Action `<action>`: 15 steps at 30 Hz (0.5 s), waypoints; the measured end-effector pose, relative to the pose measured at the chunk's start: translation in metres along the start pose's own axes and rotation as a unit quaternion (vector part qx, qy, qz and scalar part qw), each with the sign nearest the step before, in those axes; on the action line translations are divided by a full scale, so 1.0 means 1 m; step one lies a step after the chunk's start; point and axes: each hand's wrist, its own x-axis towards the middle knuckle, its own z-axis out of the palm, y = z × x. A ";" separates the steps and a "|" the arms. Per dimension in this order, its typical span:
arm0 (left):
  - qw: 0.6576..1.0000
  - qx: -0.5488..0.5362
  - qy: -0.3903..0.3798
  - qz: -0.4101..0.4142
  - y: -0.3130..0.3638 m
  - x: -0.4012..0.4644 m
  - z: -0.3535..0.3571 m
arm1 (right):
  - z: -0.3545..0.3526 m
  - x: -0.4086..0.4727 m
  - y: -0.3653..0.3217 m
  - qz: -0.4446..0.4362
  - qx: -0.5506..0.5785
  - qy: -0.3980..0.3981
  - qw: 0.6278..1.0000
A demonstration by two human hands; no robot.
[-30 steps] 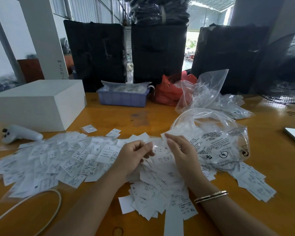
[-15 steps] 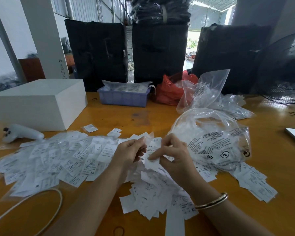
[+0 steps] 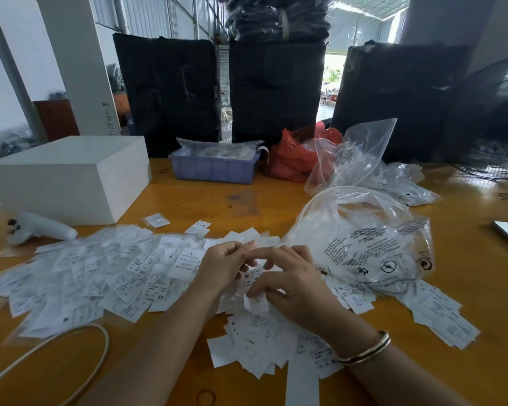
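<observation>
Above the heap of labels [image 3: 255,344] by the middle of the worktop's [image 3: 276,200] near edge, the left grip [image 3: 223,268] and right grip [image 3: 295,284] are both pinching a label [image 3: 257,302], seemingly feather-light, limp and slippery, best taken by its short edge.

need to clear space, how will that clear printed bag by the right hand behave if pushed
Probably floppy: the clear printed bag is crumpled and billowed, so it would likely fold rather than slide whole. It looks light, mostly air. It lies over some white labels, so a push may drag or scatter them.
</observation>
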 end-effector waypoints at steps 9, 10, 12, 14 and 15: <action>0.999 -0.024 -0.021 -0.027 0.004 -0.002 0.001 | -0.004 -0.002 0.015 -0.013 -0.060 -0.005 0.998; 0.999 -0.028 -0.023 -0.031 0.004 -0.002 0.000 | -0.004 -0.003 0.015 0.000 -0.042 0.001 0.999; 0.998 -0.037 -0.024 -0.035 0.005 -0.002 0.000 | -0.003 -0.004 0.015 0.045 0.016 0.024 0.999; 0.999 -0.033 -0.021 -0.038 0.005 -0.002 0.000 | -0.003 -0.004 0.016 0.084 0.067 0.051 0.993; 0.999 -0.029 -0.017 -0.040 0.005 -0.002 0.000 | -0.002 -0.004 0.016 0.093 0.081 0.061 0.991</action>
